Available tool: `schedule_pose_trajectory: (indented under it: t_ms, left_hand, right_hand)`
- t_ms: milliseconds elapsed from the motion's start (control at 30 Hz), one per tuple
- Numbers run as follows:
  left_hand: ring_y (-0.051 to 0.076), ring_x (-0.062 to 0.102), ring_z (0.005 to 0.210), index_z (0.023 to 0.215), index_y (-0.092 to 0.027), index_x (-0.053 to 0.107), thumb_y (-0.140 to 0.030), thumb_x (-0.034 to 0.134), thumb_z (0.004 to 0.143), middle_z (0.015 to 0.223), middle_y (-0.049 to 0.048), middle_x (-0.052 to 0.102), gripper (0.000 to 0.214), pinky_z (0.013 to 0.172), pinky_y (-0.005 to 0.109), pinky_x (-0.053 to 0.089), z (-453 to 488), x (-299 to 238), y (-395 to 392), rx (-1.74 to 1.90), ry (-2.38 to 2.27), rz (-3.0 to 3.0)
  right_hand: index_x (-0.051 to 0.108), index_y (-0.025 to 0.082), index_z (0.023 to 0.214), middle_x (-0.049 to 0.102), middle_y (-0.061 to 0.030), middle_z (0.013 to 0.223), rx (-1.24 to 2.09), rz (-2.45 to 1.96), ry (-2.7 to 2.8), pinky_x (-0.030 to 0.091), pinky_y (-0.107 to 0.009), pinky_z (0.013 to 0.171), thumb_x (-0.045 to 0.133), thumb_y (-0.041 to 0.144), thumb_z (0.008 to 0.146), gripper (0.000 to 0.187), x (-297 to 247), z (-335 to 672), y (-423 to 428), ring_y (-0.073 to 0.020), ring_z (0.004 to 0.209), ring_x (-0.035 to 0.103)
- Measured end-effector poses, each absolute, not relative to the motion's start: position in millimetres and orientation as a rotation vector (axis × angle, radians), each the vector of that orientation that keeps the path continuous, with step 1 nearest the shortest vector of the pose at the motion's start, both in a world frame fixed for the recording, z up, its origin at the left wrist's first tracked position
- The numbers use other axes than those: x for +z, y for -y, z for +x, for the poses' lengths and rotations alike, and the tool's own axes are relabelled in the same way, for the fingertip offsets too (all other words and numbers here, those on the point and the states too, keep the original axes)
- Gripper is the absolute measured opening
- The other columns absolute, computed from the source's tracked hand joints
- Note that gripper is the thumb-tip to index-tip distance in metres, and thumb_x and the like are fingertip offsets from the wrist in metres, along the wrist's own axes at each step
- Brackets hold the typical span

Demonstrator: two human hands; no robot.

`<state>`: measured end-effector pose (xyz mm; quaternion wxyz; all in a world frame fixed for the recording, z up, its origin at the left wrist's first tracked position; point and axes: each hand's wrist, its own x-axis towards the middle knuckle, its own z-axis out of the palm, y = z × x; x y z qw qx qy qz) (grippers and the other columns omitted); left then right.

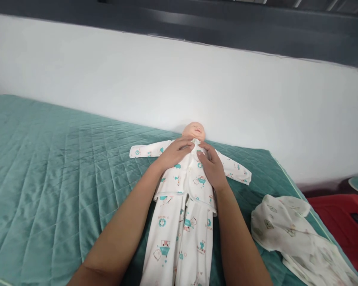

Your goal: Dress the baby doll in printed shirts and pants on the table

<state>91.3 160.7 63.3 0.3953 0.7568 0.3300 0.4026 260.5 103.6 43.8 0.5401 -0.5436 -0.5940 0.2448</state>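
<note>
A doll lies on its back, its bald head near the wall. It wears a white baby shirt printed with teal and red figures, sleeves spread to both sides. Matching baby pants cover the legs and run off the bottom of the view. At the collar's left side, my left hand has its fingers closed on the shirt. My right hand grips the other side of the front opening near the neck, thumb and fingers bent together. The fingertips partly hide the collar fabric.
The doll rests on a green quilted bedspread against a white wall. A crumpled white printed cloth lies at the bed's right edge. Beyond that edge sits a red case-like object. A dark ledge crosses the top.
</note>
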Motion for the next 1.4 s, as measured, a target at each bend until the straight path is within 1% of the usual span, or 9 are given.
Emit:
schedule_pose_trajectory:
  t_ms: [133, 233, 333, 500, 833, 1033, 1167, 1300, 1400]
  left_hand:
    - [0.025, 0.047, 0.141, 0.093, -0.023, 0.075, -0.036, 0.053, 0.095, 0.145, 0.0037, 0.059, 0.025, 0.123, 0.042, 0.031, 85, 65, -152, 1.019, -0.808, 1.912]
    - [0.025, 0.047, 0.142, 0.095, -0.023, 0.076, -0.038, 0.055, 0.093, 0.148, 0.0050, 0.056, 0.026, 0.123, 0.042, 0.031, 82, 63, -151, 1.000, -0.786, 1.893]
    - [0.025, 0.045, 0.144, 0.098, -0.024, 0.076, -0.039, 0.058, 0.092, 0.149, 0.0052, 0.056, 0.025, 0.123, 0.044, 0.030, 80, 61, -155, 0.985, -0.765, 1.892]
    - [0.026, 0.043, 0.145, 0.100, -0.026, 0.076, -0.040, 0.062, 0.091, 0.149, 0.0042, 0.055, 0.023, 0.124, 0.045, 0.029, 77, 58, -160, 0.952, -0.717, 1.874]
    - [0.026, 0.039, 0.147, 0.103, -0.027, 0.076, -0.040, 0.062, 0.092, 0.152, 0.0030, 0.051, 0.022, 0.124, 0.045, 0.027, 75, 57, -160, 0.916, -0.693, 1.865]
    - [0.028, 0.041, 0.146, 0.101, -0.025, 0.075, -0.041, 0.063, 0.090, 0.153, 0.0045, 0.050, 0.023, 0.123, 0.045, 0.030, 76, 58, -160, 0.915, -0.709, 1.857]
    - [0.027, 0.040, 0.147, 0.096, -0.025, 0.072, -0.042, 0.067, 0.086, 0.153, 0.0043, 0.051, 0.021, 0.123, 0.045, 0.027, 77, 58, -159, 0.917, -0.704, 1.884]
    - [0.027, 0.038, 0.147, 0.091, -0.022, 0.067, -0.040, 0.068, 0.084, 0.153, 0.0069, 0.050, 0.019, 0.122, 0.045, 0.027, 78, 58, -159, 0.934, -0.695, 1.921]
    - [0.027, 0.038, 0.147, 0.088, -0.022, 0.064, -0.037, 0.067, 0.084, 0.153, 0.0081, 0.048, 0.016, 0.120, 0.044, 0.030, 80, 59, -158, 0.937, -0.707, 1.930]
  right_hand:
    - [0.062, 0.027, 0.108, 0.054, -0.0052, 0.146, 0.525, -1.245, 1.454, 0.030, -0.046, 0.121, 0.063, 0.036, 0.088, 0.022, 43, 258, -90, -0.0227, 0.139, 0.046]
    - [0.064, 0.028, 0.108, 0.054, -0.0044, 0.146, 0.490, -1.216, 1.535, 0.030, -0.047, 0.121, 0.061, 0.036, 0.091, 0.019, 39, 257, -81, -0.0226, 0.141, 0.044]
    - [0.065, 0.030, 0.112, 0.053, -0.0035, 0.148, 0.467, -1.217, 1.554, 0.031, -0.048, 0.121, 0.059, 0.038, 0.094, 0.022, 36, 255, -73, -0.0229, 0.142, 0.043]
    - [0.064, 0.034, 0.126, 0.046, -0.0010, 0.155, 0.503, -1.287, 1.566, 0.034, -0.048, 0.120, 0.053, 0.041, 0.098, 0.030, 34, 253, -62, -0.0227, 0.146, 0.037]
    - [0.064, 0.037, 0.128, 0.046, 0.0002, 0.154, 0.433, -1.331, 1.632, 0.031, -0.050, 0.121, 0.051, 0.043, 0.099, 0.032, 37, 255, -63, -0.0242, 0.145, 0.037]
    - [0.062, 0.039, 0.132, 0.043, 0.0010, 0.156, 0.427, -1.351, 1.684, 0.029, -0.049, 0.122, 0.048, 0.042, 0.101, 0.034, 39, 255, -62, -0.0243, 0.147, 0.035]
    - [0.062, 0.038, 0.129, 0.042, 0.0013, 0.156, 0.487, -1.330, 1.667, 0.027, -0.050, 0.123, 0.053, 0.043, 0.099, 0.031, 39, 257, -62, -0.0240, 0.148, 0.033]
    - [0.061, 0.034, 0.123, 0.046, -0.0008, 0.154, 0.528, -1.286, 1.596, 0.026, -0.049, 0.123, 0.062, 0.041, 0.094, 0.030, 36, 258, -65, -0.0235, 0.146, 0.036]
    - [0.059, 0.033, 0.121, 0.047, -0.0015, 0.153, 0.532, -1.266, 1.573, 0.027, -0.050, 0.123, 0.065, 0.040, 0.092, 0.030, 35, 258, -66, -0.0236, 0.145, 0.038]
